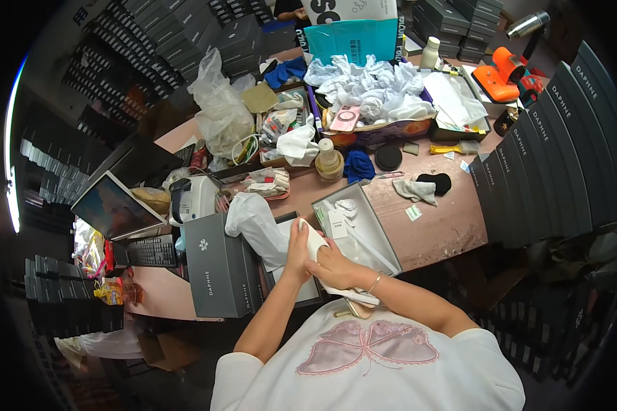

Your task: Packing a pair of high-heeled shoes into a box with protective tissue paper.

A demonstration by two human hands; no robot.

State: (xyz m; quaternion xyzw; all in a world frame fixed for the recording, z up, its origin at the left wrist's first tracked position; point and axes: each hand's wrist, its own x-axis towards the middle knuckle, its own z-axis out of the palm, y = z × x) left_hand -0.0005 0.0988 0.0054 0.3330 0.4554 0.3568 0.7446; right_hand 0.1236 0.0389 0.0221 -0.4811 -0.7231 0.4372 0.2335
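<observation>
Close in front of my body, both hands are closed around a white high-heeled shoe [313,238]. My left hand [297,253] grips its left side, with the thumb pointing up along it. My right hand [336,266] wraps it from the right and covers its middle. The sole and a pale heel stick out below, near my shirt. Just beyond my hands lies an open grey shoebox [384,236] holding white tissue and a white card tag [337,223]. White wrapping paper [257,222] spills over another dark open box to the left of my hands.
Dark shoeboxes stack high at the right [548,157] and stand upright at the left [212,274]. Behind are a carton of crumpled white tissue [370,89], a pump bottle [329,163], a black round tin [389,157] and a yellow-handled brush [452,148]. A monitor [116,205] and keyboard [152,251] stand left.
</observation>
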